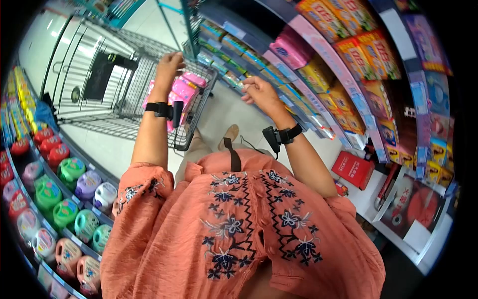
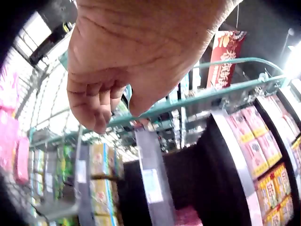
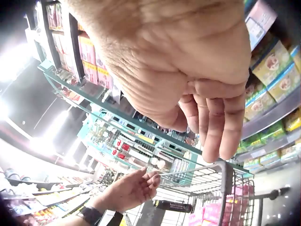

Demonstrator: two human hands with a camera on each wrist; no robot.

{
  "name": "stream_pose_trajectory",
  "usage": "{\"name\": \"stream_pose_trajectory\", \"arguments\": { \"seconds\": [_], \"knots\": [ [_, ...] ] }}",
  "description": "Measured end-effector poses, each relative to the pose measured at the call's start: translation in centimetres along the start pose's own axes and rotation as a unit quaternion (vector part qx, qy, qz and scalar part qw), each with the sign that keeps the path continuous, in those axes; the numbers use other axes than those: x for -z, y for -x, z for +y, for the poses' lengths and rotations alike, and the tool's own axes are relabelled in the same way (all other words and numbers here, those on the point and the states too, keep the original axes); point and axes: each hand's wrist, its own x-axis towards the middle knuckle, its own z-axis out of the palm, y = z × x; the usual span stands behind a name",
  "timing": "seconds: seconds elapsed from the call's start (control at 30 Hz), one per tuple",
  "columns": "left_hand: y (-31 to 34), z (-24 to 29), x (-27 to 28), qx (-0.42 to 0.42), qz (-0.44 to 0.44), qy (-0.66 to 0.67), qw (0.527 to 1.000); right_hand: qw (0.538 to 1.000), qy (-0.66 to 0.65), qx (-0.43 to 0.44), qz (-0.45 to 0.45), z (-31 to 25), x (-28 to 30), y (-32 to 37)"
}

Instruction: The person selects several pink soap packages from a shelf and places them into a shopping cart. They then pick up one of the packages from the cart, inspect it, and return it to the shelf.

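Observation:
My left hand (image 1: 170, 67) is over the wire shopping cart (image 1: 199, 115), its fingers loosely bent with nothing between them. Below it in the cart lie pink patterned packs (image 1: 185, 92). My right hand (image 1: 260, 92) hangs in the air between the cart and the shelf on the right, fingers loosely curled around nothing. In the right wrist view, the bent fingers (image 3: 214, 127) are bare, and the left hand (image 3: 131, 190) shows beyond them near the cart rim. The left wrist view shows the left fingers (image 2: 96, 106) hanging loosely too.
Bottles of detergent (image 1: 69, 214) line the shelf at left. On the right, shelves hold boxed goods (image 1: 368, 55) and a pink pack (image 1: 291, 47). A red box (image 1: 352, 169) sits on a low white ledge. A teal rack (image 2: 188, 101) stands beyond the cart.

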Motion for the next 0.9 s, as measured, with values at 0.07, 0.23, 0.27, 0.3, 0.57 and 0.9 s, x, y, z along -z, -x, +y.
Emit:
{"name": "stream_pose_trajectory", "arguments": {
  "seconds": [0.07, 0.23, 0.27, 0.3, 0.57, 0.9],
  "knots": [
    [0.8, -1.3, 4.8, 0.033, 0.044, -0.007, 0.998, 0.999, -0.007, -0.009, -0.033, 0.1, -1.5, -1.1],
    [1.8, -6.5, 10.8, 0.106, 0.059, -0.051, 0.991, 0.996, -0.006, -0.057, -0.076, 0.1, -5.6, -2.8],
    [1.5, -7.3, 10.9, 0.116, 0.041, -0.077, 0.989, 0.995, -0.001, -0.061, -0.085, 0.4, -6.3, -3.0],
    [1.1, -8.2, 10.9, 0.124, 0.022, -0.104, 0.987, 0.994, 0.002, -0.064, -0.093, 0.5, -7.0, -3.2],
    [-4.4, -14.6, 5.8, -0.073, 0.016, -0.383, 0.921, 0.989, -0.052, -0.115, -0.077, 3.0, -10.3, -4.1],
    [-9.5, -19.9, -1.2, -0.136, -0.073, -0.579, 0.8, 0.98, -0.093, -0.174, -0.035, 2.8, -12.7, -4.9]
  ]
}}
